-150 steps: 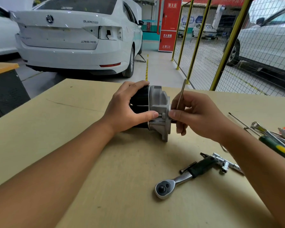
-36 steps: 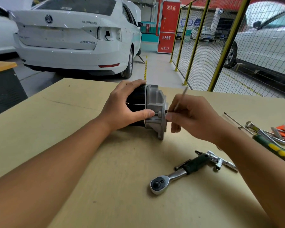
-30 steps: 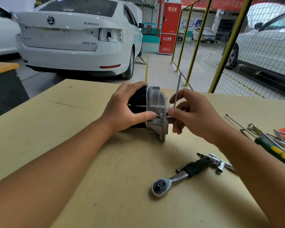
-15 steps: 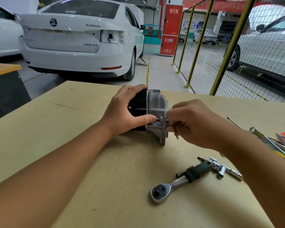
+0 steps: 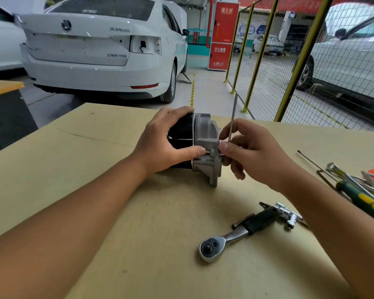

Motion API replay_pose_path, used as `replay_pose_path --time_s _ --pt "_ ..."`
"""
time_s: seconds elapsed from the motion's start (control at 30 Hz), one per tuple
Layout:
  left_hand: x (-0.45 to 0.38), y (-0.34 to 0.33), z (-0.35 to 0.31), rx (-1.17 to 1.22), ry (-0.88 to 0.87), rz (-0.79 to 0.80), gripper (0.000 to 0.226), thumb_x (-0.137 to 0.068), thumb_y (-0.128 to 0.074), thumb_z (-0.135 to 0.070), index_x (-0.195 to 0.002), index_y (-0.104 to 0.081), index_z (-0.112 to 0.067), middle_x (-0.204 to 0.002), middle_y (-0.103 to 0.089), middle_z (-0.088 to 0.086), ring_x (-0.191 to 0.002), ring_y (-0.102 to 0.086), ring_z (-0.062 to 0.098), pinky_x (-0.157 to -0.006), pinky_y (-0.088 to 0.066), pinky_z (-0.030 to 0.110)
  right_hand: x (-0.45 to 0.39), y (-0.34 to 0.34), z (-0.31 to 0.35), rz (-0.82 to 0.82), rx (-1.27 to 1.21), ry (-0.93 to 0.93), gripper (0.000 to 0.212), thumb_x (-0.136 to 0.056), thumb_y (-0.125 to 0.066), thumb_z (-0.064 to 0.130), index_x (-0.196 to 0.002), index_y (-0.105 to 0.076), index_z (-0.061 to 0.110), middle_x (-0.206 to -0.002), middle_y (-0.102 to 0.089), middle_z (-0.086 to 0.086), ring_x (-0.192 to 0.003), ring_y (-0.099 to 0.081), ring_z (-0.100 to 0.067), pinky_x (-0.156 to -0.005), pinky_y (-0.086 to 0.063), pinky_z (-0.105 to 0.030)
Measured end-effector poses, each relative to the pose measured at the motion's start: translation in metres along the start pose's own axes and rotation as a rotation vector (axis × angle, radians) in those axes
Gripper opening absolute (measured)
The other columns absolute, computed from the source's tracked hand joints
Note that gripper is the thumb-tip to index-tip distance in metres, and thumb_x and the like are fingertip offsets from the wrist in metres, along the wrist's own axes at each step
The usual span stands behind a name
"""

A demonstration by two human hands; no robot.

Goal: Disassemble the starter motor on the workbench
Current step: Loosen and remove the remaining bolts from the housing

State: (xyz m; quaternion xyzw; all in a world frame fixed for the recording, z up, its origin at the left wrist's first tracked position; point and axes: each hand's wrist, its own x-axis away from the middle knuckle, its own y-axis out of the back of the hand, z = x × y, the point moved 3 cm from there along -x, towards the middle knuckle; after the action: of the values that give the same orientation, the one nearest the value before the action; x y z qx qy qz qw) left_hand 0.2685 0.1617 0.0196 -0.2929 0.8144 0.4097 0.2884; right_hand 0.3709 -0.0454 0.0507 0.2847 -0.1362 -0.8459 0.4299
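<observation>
The starter motor (image 5: 198, 145) lies on its side near the middle of the workbench (image 5: 73, 169), with the grey metal end toward the right. The left hand (image 5: 162, 147) grips the black body, the fingers curled over the top and the thumb pressing close to the seam. The right hand (image 5: 253, 152) pinches a thin metal key (image 5: 232, 117) between thumb and fingers; its long arm stands almost upright, and its short end seems to sit in a bolt on the grey end (the tip is hidden by the fingers). I judge the step is loosening a long bolt of the housing. The next move asks for another turn of the key while the left hand keeps the body from rolling. A ratchet wrench (image 5: 231, 236) lies nearer on the bench, untouched.
</observation>
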Motion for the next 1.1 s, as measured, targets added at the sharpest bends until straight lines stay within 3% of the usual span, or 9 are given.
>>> replay_pose_path --time_s 0.17,0.3,0.4,0.53,0.63,1.1 --pt "0.000 0.001 0.000 0.009 0.003 0.000 0.090 -0.065 -0.084 -0.064 -0.143 -0.057 -0.029 -0.124 -0.058 -0.004 -0.115 -0.059 0.009 -0.100 -0.053 0.034 0.004 0.003 0.007 0.140 0.385 0.192 0.018 -0.089 -0.071 -0.002 -0.077 -0.066 0.010 -0.059 -0.063 -0.001 -0.050 -0.064 -0.015 -0.048 -0.052 -0.026" --pt "0.000 0.001 0.000 0.006 0.003 0.007 0.090 -0.065 -0.084 -0.066 -0.143 -0.056 -0.031 -0.126 -0.057 -0.005 -0.116 -0.059 0.008 -0.099 -0.053 0.033 0.004 0.002 0.017 0.228 0.677 0.405 0.015 -0.084 -0.079 0.003 -0.074 -0.070 0.007 -0.071 -0.066 -0.002 -0.063 -0.066 -0.013 -0.056 -0.053 -0.034" --pt "0.000 0.001 0.000 0.011 0.007 0.010 0.090 -0.065 -0.084 -0.066 -0.144 -0.056 -0.031 -0.125 -0.057 -0.005 -0.116 -0.059 0.009 -0.100 -0.053 0.034 0.005 0.009 0.011 0.158 0.463 0.228 0.008 -0.087 -0.077 0.008 -0.082 -0.071 0.011 -0.069 -0.073 0.003 -0.064 -0.072 -0.007 -0.060 -0.058 -0.022" --pt "0.000 0.001 0.001 0.003 0.009 0.015 0.090 -0.066 -0.083 -0.067 -0.144 -0.054 -0.033 -0.126 -0.057 -0.006 -0.116 -0.059 0.008 -0.099 -0.054 0.034 0.004 0.008 0.002 0.044 0.106 -0.023 0.017 -0.092 -0.069 0.003 -0.104 -0.059 0.011 -0.071 -0.073 -0.012 -0.059 -0.073 -0.028 -0.056 -0.062 -0.037" --pt "0.000 0.000 0.001 0.003 0.012 0.014 0.090 -0.065 -0.083 -0.067 -0.144 -0.054 -0.034 -0.126 -0.057 -0.006 -0.117 -0.059 0.010 -0.099 -0.054 0.037 0.002 0.004 0.001 -0.044 -0.030 -0.090 0.024 -0.091 -0.071 0.009 -0.110 -0.056 0.008 -0.071 -0.071 -0.017 -0.053 -0.069 -0.033 -0.048 -0.056 -0.037" --pt "-0.001 0.000 0.000 0.001 0.004 -0.001 0.091 -0.065 -0.084 -0.065 -0.143 -0.057 -0.028 -0.122 -0.057 -0.005 -0.113 -0.059 0.007 -0.097 -0.052 0.030 0.001 -0.006 -0.003 -0.155 -0.437 -0.430 0.033 -0.091 -0.072 0.006 -0.112 -0.057 -0.013 -0.070 -0.061 -0.023 -0.042 -0.051 -0.014 -0.040 -0.044 -0.026"
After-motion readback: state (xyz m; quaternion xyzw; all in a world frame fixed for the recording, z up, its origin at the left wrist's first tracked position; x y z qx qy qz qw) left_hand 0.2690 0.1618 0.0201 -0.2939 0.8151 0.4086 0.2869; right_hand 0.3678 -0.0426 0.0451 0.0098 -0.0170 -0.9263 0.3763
